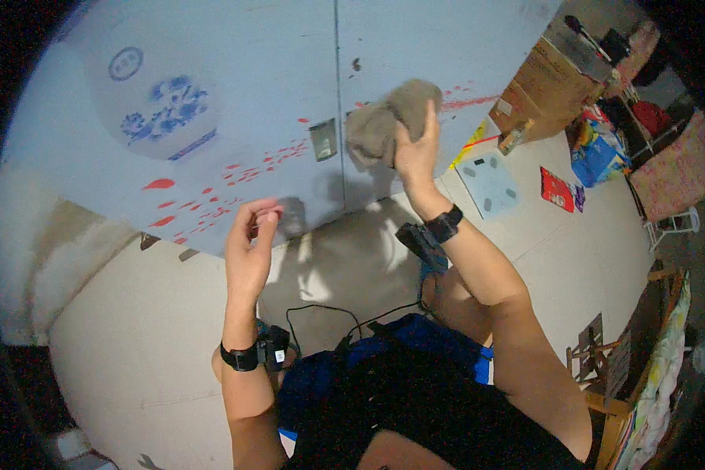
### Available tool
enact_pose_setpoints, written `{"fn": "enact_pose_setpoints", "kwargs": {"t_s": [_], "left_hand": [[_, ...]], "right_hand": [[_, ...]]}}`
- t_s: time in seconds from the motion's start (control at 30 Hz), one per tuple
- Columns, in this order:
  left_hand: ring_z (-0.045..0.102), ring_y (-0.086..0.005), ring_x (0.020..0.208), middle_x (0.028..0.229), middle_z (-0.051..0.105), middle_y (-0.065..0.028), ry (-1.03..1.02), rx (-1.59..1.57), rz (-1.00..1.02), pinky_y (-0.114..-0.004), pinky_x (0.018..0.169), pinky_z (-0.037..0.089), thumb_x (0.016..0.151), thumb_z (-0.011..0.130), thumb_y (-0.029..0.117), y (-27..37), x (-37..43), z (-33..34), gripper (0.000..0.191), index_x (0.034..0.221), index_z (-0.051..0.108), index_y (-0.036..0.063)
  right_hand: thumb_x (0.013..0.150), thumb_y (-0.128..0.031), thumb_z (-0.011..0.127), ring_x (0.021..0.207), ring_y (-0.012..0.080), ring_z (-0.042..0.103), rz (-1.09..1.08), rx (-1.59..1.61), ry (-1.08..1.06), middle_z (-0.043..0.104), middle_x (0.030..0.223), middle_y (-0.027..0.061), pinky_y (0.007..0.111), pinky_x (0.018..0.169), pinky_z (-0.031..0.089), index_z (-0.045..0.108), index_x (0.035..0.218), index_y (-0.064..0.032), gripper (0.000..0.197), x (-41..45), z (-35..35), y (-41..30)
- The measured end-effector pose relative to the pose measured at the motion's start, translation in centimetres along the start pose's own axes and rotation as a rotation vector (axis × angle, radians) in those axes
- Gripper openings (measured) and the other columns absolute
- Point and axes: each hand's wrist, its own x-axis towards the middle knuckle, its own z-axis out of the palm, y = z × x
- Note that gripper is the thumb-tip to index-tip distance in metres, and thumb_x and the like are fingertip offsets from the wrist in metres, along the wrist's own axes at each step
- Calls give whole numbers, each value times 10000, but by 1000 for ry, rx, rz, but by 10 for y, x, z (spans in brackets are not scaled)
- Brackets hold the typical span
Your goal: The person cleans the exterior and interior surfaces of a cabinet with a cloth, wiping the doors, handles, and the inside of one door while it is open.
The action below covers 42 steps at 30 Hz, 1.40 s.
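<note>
My right hand [420, 150] presses a bunched grey-brown cloth [376, 132] against the right door [446, 35] of a pale cabinet. The cloth lies over part of a trail of red petal prints and casts a shadow below. My left hand [251, 244] is in front of the lower part of the left door [270, 35], fingers loosely curled, with a gap inside the curl and no object seen in it. A recessed metal handle [323, 140] sits beside the seam between the doors. The left door bears a blue floral vase print [167, 111].
On the floor to the right are a pale bathroom scale [489, 185], a red packet [557, 189], a bottle [516, 138] and a blue bag [599, 158]. A brown cardboard box [540, 88] stands behind them. A wooden-framed chair [611, 405] is at lower right; black cables [323, 306] hang at my waist.
</note>
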Motion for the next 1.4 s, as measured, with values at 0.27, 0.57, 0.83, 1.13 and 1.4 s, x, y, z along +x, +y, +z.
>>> {"fn": "enact_pose_setpoints", "kwargs": {"t_s": [0.27, 0.57, 0.83, 1.13, 1.4], "left_hand": [[580, -137, 935, 975, 648, -70, -65, 13, -68, -274, 853, 431, 918, 520, 153, -7, 1, 7, 197, 1055, 578, 24], [584, -139, 927, 966, 646, -78, -71, 12, -108, -274, 854, 434, 923, 520, 168, -8, -1, 6, 195, 1039, 579, 22], [591, -139, 902, 953, 648, -84, -81, 33, -97, -271, 827, 447, 922, 533, 180, -17, 1, 10, 206, 1029, 584, 12], [584, -137, 892, 944, 651, -83, -120, 148, -155, -272, 825, 441, 914, 547, 189, -9, 3, 16, 224, 1039, 586, 7], [567, -129, 856, 920, 641, -67, -143, 145, -119, -275, 806, 441, 903, 556, 156, -14, 7, 24, 207, 1043, 581, 5]], "right_hand": [[585, 138, 544, 1310, 412, 262, -608, -342, -71, 242, 1431, 196, 473, 1070, 282, 423, 1350, -250, 866, 42, -27, 1], [707, 35, 588, 1295, 446, 260, -409, -417, 101, 229, 1415, 260, 449, 1066, 282, 240, 1407, -95, 792, 80, -48, 39], [810, -54, 549, 1311, 445, 231, 0, -368, 362, 226, 1385, 344, 430, 1101, 198, 195, 1351, 129, 673, 124, -76, 122], [779, 76, 487, 1121, 306, 489, 177, -47, 340, 504, 1212, 155, 363, 982, 361, 369, 1275, -24, 520, 104, -86, 243], [745, 77, 508, 1074, 275, 524, 651, -505, -166, 544, 1173, 120, 359, 908, 422, 499, 1131, -12, 396, 32, -48, 345]]}}
